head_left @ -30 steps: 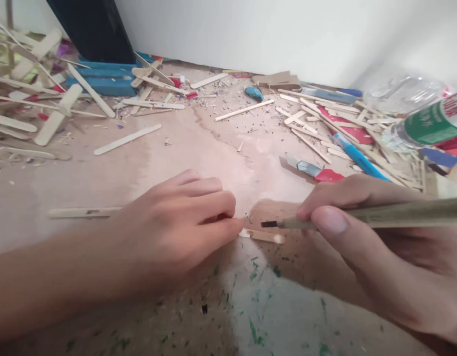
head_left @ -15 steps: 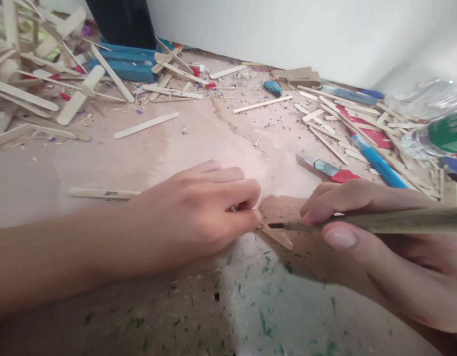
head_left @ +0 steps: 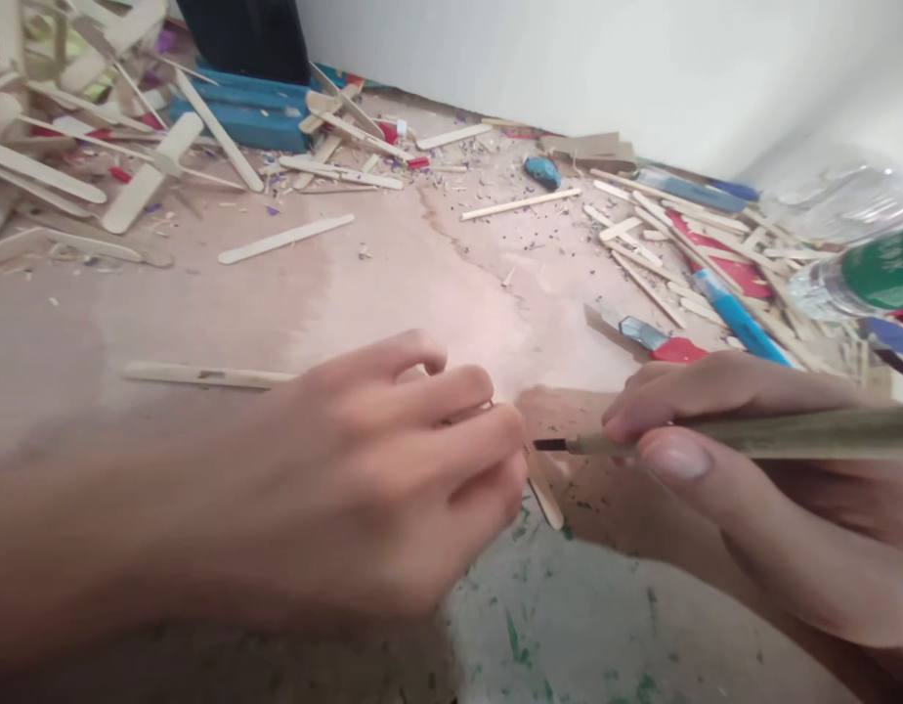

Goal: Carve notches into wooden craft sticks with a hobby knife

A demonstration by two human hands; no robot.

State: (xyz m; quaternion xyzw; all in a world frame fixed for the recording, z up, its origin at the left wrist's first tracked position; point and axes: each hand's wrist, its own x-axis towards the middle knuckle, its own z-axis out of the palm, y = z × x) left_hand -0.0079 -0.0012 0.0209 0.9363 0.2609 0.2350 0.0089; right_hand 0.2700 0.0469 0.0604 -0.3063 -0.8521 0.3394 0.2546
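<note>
A: What is the left hand (head_left: 378,469) doing?

B: Its fingers are curled tight around a short stick (head_left: 545,497), pinching it near the fingertips. Only the free end shows, poking out below the fingers and slanting down to the right over the work surface (head_left: 422,284).

A: Has that changed?

B: Yes. A second ago the stick lay nearly flat, pointing right. Half a second ago it tipped downward, and now it slants more steeply still. The hand has also rolled and sits closer to the camera, knuckles raised.

A: And the right hand (head_left: 752,460)?

B: It grips a long tool (head_left: 752,435), thumb on the near side and fingers on the far side. The tool's dark tip (head_left: 550,445) points left, just beside the left fingertips and right above the stick. I cannot tell whether the tip touches it.

A: Did it move?

B: Barely. The tool keeps the same nearly level line, with the tip at about the same spot as before.

A: What lies around them?

B: A long stick (head_left: 202,374) lies flat behind the left hand. A red-handled knife (head_left: 642,337) rests beyond the right hand, with a blue pen (head_left: 737,318) farther right. A bottle (head_left: 862,274) lies on its side at the right edge. Loose sticks (head_left: 286,238) are scattered across the back, and green flecks mark the near surface.
</note>
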